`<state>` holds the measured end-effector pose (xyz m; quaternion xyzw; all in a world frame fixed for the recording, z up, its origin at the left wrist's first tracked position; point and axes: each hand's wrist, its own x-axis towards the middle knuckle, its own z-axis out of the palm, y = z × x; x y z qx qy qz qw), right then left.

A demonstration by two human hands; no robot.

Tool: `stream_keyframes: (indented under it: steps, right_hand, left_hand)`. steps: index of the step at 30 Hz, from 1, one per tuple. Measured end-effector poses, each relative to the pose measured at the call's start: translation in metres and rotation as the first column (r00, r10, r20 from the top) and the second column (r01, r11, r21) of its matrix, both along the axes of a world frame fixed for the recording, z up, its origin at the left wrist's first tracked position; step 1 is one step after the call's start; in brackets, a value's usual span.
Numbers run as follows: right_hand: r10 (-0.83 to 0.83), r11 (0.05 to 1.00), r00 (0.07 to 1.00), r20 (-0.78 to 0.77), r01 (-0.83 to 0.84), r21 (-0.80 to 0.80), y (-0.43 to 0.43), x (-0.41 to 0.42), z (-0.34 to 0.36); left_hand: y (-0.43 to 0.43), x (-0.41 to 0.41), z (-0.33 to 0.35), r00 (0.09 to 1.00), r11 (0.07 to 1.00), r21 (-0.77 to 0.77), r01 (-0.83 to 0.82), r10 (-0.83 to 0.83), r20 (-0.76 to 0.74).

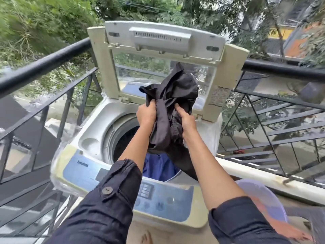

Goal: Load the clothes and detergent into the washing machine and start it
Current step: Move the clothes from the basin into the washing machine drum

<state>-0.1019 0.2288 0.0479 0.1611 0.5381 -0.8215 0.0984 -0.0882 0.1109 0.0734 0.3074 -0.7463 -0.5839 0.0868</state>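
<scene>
A top-loading washing machine (91, 138) stands in front of me with its lid (163, 39) raised upright. Both hands hold a bunched black garment (174, 95) above the open drum (123, 138). My left hand (146, 112) grips its left side and my right hand (186, 118) grips its right side. The cloth hangs down between my forearms towards the drum. A blue garment (158, 166) lies at the drum's near edge, partly hidden by my arms. The blue control panel (163, 198) with its buttons faces me. No detergent is in view.
A black metal balcony railing (44, 67) runs behind and on both sides of the machine, with trees beyond. A pale purple tub (260, 194) holding an orange-pink cloth (288, 229) sits at my lower right. A bare foot (146, 238) shows below the machine's front.
</scene>
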Motion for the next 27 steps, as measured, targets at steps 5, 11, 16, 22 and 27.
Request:
stream_keyframes:
  steps: [5, 11, 16, 22, 27]
  right_hand:
    - [0.035, 0.999, 0.996, 0.08, -0.037, 0.027, -0.041, 0.001, -0.017]
    - [0.085, 0.981, 0.986, 0.145, -0.108, 0.159, -0.067, -0.006, -0.047]
    - [0.193, 0.923, 0.965, 0.177, -0.24, 0.302, -0.082, -0.008, -0.072]
    - [0.209, 0.817, 0.951, 0.229, -0.298, 0.493, -0.099, -0.031, -0.119]
    - [0.157, 0.74, 0.933, 0.323, -0.328, 0.587, -0.1, -0.025, -0.093]
  left_hand:
    - [-0.041, -0.002, -0.022, 0.999, 0.995, -0.09, -0.045, 0.044, -0.016]
    - [-0.071, -0.003, -0.057, 0.996, 0.966, -0.248, -0.076, 0.085, 0.028]
    - [-0.082, -0.004, -0.081, 0.999, 0.887, -0.462, -0.01, 0.03, 0.035]
    - [-0.092, -0.008, -0.106, 0.998, 0.855, -0.515, 0.063, -0.046, 0.046]
    - [-0.1, -0.009, -0.125, 0.976, 0.872, -0.458, 0.173, -0.089, 0.198]
